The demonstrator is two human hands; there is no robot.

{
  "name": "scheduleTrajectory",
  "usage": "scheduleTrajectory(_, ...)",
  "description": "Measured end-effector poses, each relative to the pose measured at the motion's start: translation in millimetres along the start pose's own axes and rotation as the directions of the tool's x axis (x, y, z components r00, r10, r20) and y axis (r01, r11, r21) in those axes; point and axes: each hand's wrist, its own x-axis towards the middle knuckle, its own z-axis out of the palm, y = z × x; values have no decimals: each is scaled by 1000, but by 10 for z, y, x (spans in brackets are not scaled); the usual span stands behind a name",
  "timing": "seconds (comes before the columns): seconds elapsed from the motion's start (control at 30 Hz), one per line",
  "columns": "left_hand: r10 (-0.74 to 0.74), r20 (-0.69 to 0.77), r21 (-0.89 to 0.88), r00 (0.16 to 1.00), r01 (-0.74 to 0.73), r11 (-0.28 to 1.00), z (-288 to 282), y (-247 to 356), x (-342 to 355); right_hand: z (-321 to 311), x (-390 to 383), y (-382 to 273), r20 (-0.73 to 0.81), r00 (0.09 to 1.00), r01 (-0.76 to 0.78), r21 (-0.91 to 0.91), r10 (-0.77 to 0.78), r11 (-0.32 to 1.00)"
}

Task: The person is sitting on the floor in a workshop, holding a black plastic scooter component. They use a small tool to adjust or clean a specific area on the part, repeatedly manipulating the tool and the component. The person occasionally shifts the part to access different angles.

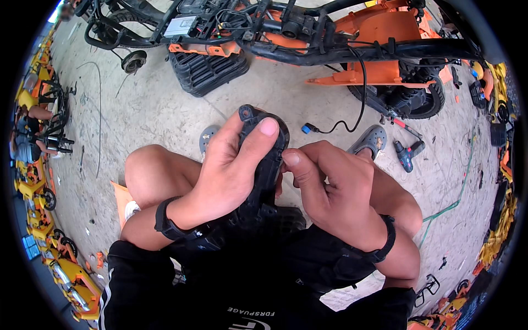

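Note:
A long black plastic part (265,180) with a rounded far end and a small screw lug stands in front of me, above my lap. My left hand (225,170) is wrapped round it, thumb lying along its upper face. At the part's right edge, the thumb and forefinger of my right hand (338,184) are pressed together in a pinch. Whatever sits between those fingertips, if anything, is too small or hidden to make out. The part's near end runs into the dark of my clothing.
Ahead lies a stripped vehicle frame (308,52) with orange panels and a dangling cable with a blue connector (306,129). A black ribbed box (206,71) sits beneath. Right are a cordless drill (406,155) and a red-handled hammer (406,127). Another person (33,132) is far left.

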Motion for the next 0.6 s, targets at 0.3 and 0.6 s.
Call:
scheduleTrajectory(0.3, 186, 12, 178, 982, -186, 966, -55, -65, 4, -49, 29, -71, 454, 717, -693, 546, 529, 471)
scheduleTrajectory(0.6, 169, 39, 134, 985, -173, 976, -36, -32, -8, -30, -5, -40, 565, 618, -734, 664, 547, 144)
